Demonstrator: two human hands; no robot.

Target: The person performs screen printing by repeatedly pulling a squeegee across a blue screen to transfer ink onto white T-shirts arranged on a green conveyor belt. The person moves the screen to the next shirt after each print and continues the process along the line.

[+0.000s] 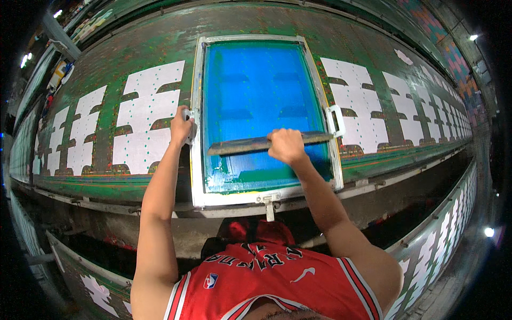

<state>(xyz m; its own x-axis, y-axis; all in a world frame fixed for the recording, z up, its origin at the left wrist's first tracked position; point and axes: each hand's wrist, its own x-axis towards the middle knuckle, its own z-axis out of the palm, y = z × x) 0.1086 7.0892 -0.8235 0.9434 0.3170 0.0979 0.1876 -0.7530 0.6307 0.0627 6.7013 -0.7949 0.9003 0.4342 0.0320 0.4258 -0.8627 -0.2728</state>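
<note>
A screen printing frame point(198, 176) with a pale rim and a blue mesh point(250, 80) lies flat on the long green table. My left hand point(182, 127) is closed round the white handle point(188, 118) on the frame's left side. With my right hand point(287, 145) I grip a long squeegee point(234, 146), which lies across the mesh, slightly tilted, over its lower half. Wet blue ink spreads over the mesh, with greenish bands along its edges. Another white handle point(336, 121) stands free on the frame's right side. At the near edge sits a metal latch point(269, 204).
White cut fabric pieces with green dots point(149, 101) lie in a row left of the frame. More white pieces point(357, 106) continue to the right. A metal rail point(373, 186) runs along the table's near edge. Another table with white pieces point(442, 234) stands at the lower right.
</note>
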